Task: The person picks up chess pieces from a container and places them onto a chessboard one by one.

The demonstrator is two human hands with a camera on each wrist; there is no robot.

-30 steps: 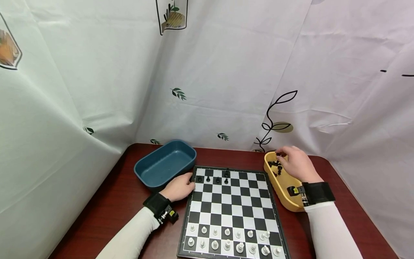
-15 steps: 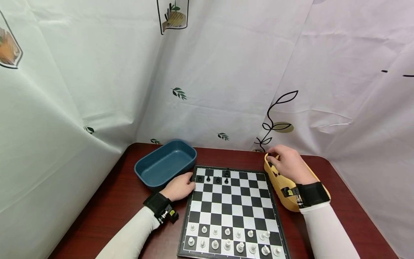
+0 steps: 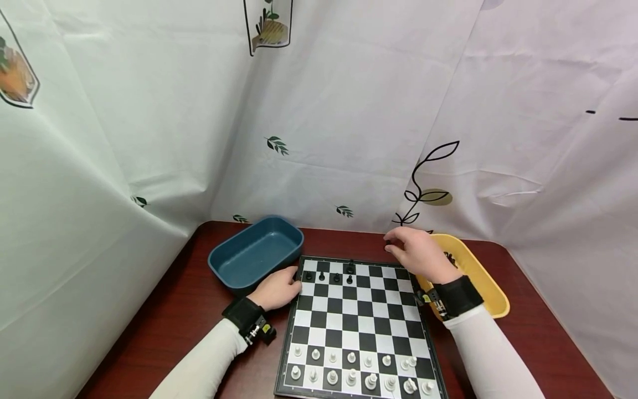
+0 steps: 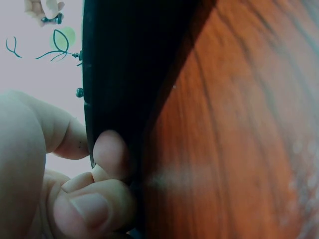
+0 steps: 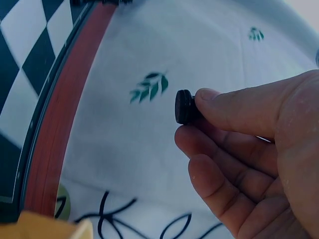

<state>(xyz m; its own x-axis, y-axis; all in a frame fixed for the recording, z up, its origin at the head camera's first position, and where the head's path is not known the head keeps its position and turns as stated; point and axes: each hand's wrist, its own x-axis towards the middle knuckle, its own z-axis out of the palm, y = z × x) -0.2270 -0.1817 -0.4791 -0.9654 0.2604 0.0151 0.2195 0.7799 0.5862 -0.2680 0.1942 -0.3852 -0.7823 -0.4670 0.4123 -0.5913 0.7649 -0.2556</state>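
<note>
- A black chess piece (image 5: 185,106) is being pinched between the thumb and fingers of the right hand (image 3: 418,254); only its round base is showing in the right wrist view, so its type cannot be told.
- In the head view the piece is almost wholly hiding behind the fingertips, above the far right corner of the chessboard (image 3: 356,327).
- The left hand (image 3: 276,290) is resting on the surface (image 3: 164,327) with curled fingers gripping the board's left edge; the left wrist view is showing mostly blurred fingers and dark rim.
- The yellow tray (image 3: 490,296) is lying just right of the board, partly covered by the right wrist.
- The blue tray (image 3: 254,252) is sitting at the far left corner.
- White pieces (image 3: 351,374) are standing on the near rows, cut off at the bottom.
</note>
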